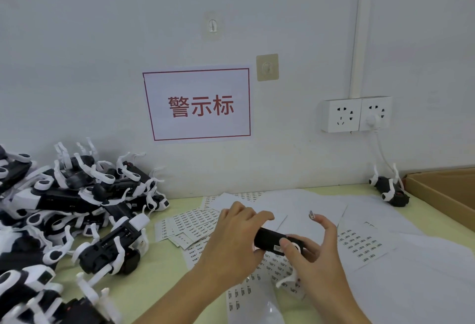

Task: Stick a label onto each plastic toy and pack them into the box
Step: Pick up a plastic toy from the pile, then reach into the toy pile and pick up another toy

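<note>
My left hand grips a black and white plastic toy above the middle of the table. My right hand presses its thumb on a small label on the toy's near side. A second small label sticks to the tip of my raised right index finger. Several label sheets lie spread under and around my hands. A large pile of the same toys covers the table's left side. A cardboard box stands at the right edge, its inside mostly out of view.
One single toy lies by the wall next to the box. White backing sheets cover the right half of the green table. A wall socket with a plugged cable hangs above it. A red-framed sign is on the wall.
</note>
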A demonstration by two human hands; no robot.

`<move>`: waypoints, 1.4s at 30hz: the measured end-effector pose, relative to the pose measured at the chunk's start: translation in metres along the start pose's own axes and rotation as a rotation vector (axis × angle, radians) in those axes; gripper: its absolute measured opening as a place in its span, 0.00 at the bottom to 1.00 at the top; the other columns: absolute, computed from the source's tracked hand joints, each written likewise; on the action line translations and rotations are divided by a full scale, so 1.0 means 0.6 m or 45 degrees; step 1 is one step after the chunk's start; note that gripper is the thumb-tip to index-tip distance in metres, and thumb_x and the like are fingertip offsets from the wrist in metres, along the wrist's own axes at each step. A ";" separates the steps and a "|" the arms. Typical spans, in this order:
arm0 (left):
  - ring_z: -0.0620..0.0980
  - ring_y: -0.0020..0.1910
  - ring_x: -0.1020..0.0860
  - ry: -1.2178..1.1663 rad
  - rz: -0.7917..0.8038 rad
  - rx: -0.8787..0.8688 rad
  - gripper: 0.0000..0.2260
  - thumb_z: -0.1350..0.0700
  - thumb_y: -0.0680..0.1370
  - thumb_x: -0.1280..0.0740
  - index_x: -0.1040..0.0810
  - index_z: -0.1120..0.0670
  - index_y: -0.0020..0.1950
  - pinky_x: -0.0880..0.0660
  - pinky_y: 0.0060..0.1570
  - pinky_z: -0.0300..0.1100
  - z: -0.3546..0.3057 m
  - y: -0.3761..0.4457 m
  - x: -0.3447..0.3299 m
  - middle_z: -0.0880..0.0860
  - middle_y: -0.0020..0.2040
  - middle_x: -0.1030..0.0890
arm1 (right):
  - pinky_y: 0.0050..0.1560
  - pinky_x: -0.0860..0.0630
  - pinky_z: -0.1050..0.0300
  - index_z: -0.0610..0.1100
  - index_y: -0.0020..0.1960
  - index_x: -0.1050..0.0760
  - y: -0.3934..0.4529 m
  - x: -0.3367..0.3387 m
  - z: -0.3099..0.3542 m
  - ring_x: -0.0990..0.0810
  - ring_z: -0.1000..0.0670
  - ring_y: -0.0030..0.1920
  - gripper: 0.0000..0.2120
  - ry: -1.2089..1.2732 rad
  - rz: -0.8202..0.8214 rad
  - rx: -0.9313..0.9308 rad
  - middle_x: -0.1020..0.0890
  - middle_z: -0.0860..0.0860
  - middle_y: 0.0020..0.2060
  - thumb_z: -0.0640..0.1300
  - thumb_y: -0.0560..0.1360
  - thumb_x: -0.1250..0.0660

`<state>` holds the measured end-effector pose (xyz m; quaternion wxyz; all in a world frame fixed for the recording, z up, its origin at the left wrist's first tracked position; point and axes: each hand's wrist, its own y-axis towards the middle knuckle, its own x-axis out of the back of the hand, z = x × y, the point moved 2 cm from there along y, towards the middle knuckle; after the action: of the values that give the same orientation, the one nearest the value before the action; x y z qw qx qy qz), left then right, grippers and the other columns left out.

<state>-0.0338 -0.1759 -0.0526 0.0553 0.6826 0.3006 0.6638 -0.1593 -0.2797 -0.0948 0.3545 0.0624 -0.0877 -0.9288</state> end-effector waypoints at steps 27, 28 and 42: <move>0.40 0.51 0.18 -1.371 0.058 0.361 0.22 0.53 0.81 0.33 0.35 0.37 0.72 0.27 0.46 0.27 -0.069 0.058 -0.019 0.47 0.55 0.18 | 0.42 0.19 0.53 0.65 0.59 0.39 0.027 0.091 0.057 0.15 0.53 0.43 0.33 -0.182 0.016 0.126 0.15 0.56 0.45 0.43 0.68 0.22; 0.42 0.51 0.18 -1.374 0.058 0.335 0.23 0.53 0.81 0.34 0.36 0.36 0.72 0.28 0.43 0.25 -0.083 0.068 -0.020 0.48 0.53 0.17 | 0.40 0.18 0.53 0.66 0.59 0.39 0.027 0.104 0.062 0.15 0.52 0.42 0.33 -0.171 -0.010 0.122 0.15 0.55 0.45 0.44 0.67 0.22; 0.40 0.70 0.31 -1.618 -0.005 0.440 0.18 0.38 0.79 0.44 0.29 0.38 0.68 0.35 0.71 0.46 -0.273 0.155 -0.135 0.37 0.68 0.26 | 0.48 0.19 0.45 0.57 0.59 0.36 0.059 0.375 0.097 0.14 0.47 0.41 0.26 0.242 -0.529 -0.132 0.13 0.50 0.40 0.38 0.72 0.25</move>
<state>-0.1512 -0.3438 -0.0606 0.1129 0.9402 0.3129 0.0736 -0.3133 -0.4492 -0.0425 0.1653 0.1480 0.0087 -0.9750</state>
